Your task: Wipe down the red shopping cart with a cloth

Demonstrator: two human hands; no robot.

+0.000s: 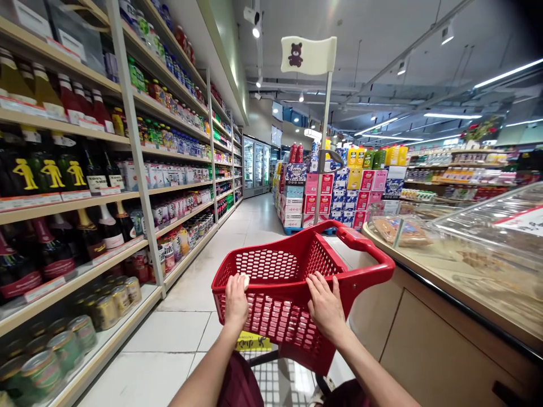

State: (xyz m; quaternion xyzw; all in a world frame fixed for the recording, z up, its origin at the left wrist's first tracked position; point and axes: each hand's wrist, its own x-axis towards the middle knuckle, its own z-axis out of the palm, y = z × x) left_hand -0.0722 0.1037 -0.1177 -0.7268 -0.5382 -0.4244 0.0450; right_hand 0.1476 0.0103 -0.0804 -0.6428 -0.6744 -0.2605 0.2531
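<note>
Both forearms reach up from the bottom edge toward a red plastic basket [280,282] that sits straight ahead of me, mounted on a trolley frame whose lower part is mostly hidden. My left hand [236,299] rests on the near rim of the basket, fingers [237,281] curled together over the edge and clamped on it. My right hand [326,305] lies on the same rim further along, fingers [316,282] a little spread and pressed against the mesh wall. I see nothing inside the basket. Its red handle [367,244] arches over the far right corner, just beside the glass-topped bench [466,265] on my right, where packaged food lies under clear covers. A white pole [323,147] rises behind the basket and carries a small flag with a bear [308,55].

On my left, shelves [139,147] run down the aisle: dark bottles [51,169] at mid height, cans [106,305] on the lowest board. A yellow label [253,342] shows below the basket; I cannot read it. Far ahead stands a stack of coloured cartons [335,195] on the white tiled floor [178,339].
</note>
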